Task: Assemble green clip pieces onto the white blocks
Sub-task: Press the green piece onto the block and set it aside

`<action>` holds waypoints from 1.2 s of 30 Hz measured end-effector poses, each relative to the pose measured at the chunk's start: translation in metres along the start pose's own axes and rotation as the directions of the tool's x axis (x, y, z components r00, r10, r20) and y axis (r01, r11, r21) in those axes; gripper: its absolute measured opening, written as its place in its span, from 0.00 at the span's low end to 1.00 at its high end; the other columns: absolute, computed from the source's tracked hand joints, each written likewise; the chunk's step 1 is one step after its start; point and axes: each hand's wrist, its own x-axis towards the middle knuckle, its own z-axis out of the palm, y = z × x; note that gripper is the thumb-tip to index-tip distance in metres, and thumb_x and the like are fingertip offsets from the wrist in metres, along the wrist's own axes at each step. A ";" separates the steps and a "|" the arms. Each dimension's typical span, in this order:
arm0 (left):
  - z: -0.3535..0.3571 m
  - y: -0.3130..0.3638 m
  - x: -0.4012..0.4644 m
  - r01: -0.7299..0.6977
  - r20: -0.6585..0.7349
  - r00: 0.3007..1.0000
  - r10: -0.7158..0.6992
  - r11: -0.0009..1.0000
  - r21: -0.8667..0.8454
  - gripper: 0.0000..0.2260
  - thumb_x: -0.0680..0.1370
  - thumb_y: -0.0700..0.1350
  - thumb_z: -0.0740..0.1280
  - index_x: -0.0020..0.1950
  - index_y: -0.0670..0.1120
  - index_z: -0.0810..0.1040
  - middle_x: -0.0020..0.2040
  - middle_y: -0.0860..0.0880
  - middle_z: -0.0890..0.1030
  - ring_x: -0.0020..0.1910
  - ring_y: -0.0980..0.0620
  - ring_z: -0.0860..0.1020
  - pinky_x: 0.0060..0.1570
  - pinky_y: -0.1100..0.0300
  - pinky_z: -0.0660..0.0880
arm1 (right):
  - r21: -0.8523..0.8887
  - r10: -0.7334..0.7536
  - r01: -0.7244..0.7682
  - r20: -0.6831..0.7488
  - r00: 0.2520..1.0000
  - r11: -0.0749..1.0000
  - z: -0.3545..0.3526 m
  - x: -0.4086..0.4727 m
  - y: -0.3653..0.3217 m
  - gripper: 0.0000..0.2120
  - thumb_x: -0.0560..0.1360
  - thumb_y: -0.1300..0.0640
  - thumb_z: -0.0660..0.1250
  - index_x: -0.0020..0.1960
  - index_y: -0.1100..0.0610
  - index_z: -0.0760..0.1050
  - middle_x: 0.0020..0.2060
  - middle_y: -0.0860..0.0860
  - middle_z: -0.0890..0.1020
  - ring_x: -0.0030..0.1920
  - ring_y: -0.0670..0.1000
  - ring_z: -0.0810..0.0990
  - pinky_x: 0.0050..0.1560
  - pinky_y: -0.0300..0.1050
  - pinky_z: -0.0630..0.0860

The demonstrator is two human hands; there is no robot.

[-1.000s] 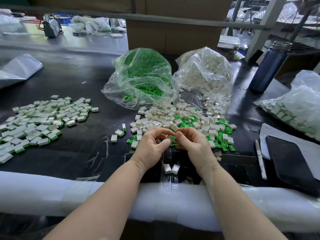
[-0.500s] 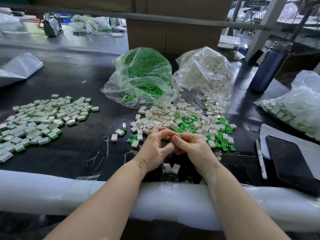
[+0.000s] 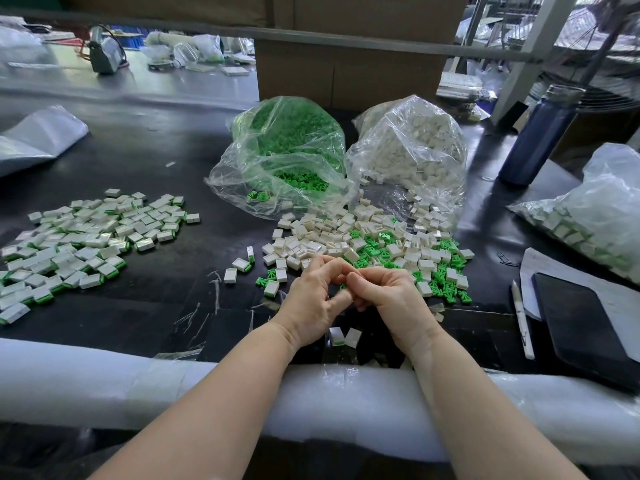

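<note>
Both hands meet just above the dark tabletop (image 3: 145, 161). The left hand (image 3: 313, 301) and right hand (image 3: 391, 301) have fingers curled inward and fingertips pressed together; a sliver of green clip (image 3: 343, 287) shows between them, so each grip looks clenched on a small part, though which hand holds what is hidden. Loose white blocks (image 3: 332, 237) and green clips (image 3: 446, 271) lie mixed just beyond the knuckles, spilling from two clear bags. Finished pieces (image 3: 86, 237) are heaped well to the left. The blocks look like hard, glossy, light plastic boxes, likely slippery; pinching the flat sides seems best. The clips seem thin and pronged, probably springy, best pushed from the back.
</note>
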 end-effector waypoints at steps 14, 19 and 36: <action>-0.001 0.005 -0.001 0.040 0.009 0.999 -0.041 0.998 0.054 0.15 0.69 0.47 0.60 0.52 0.46 0.78 0.48 0.51 0.69 0.51 0.46 0.74 0.56 0.47 0.72 | 0.008 0.005 -0.005 -0.024 1.000 1.000 0.001 -0.001 -0.002 0.07 0.74 0.62 0.68 0.40 0.58 0.84 0.31 0.58 0.77 0.30 0.47 0.72 0.32 0.34 0.71; 0.000 0.004 -0.001 0.043 0.017 0.999 -0.044 0.996 0.075 0.14 0.69 0.48 0.60 0.51 0.47 0.77 0.49 0.51 0.69 0.50 0.46 0.74 0.56 0.47 0.72 | 0.029 0.015 -0.013 -0.041 0.999 0.999 0.001 -0.002 -0.002 0.07 0.73 0.63 0.67 0.39 0.60 0.83 0.29 0.57 0.77 0.28 0.45 0.71 0.30 0.34 0.70; 0.000 0.000 0.000 0.038 0.000 0.999 -0.038 0.999 0.018 0.07 0.74 0.46 0.63 0.50 0.47 0.76 0.49 0.52 0.69 0.49 0.50 0.74 0.56 0.55 0.73 | -0.029 -0.027 0.026 -0.034 0.999 0.999 0.003 0.000 0.002 0.11 0.75 0.57 0.66 0.42 0.64 0.82 0.31 0.57 0.77 0.31 0.48 0.73 0.33 0.37 0.72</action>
